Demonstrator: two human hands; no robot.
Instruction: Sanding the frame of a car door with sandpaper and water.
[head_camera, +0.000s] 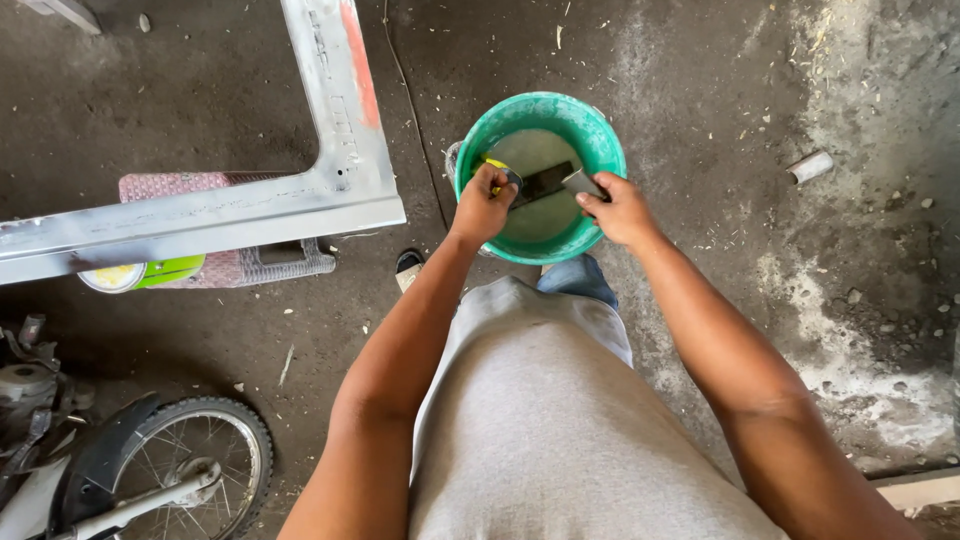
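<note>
A green plastic bucket (596, 142) with cloudy water stands on the dirty concrete floor in front of me. Over it, my left hand (482, 205) is closed on a small round thing with a yellow and dark part. My right hand (620, 208) grips one end of a flat dark blade, like a scraper (545, 182), which reaches across the water toward my left hand. Both arms stretch down from the bottom of the view over my grey shirt.
A grey primed metal frame (230, 215) with an orange streak rests on a pink woven stool (240, 262) at left. A yellow-green can (140, 275) lies under it. A motorbike wheel (190, 470) sits bottom left. A thin cable (415, 120) runs across the floor.
</note>
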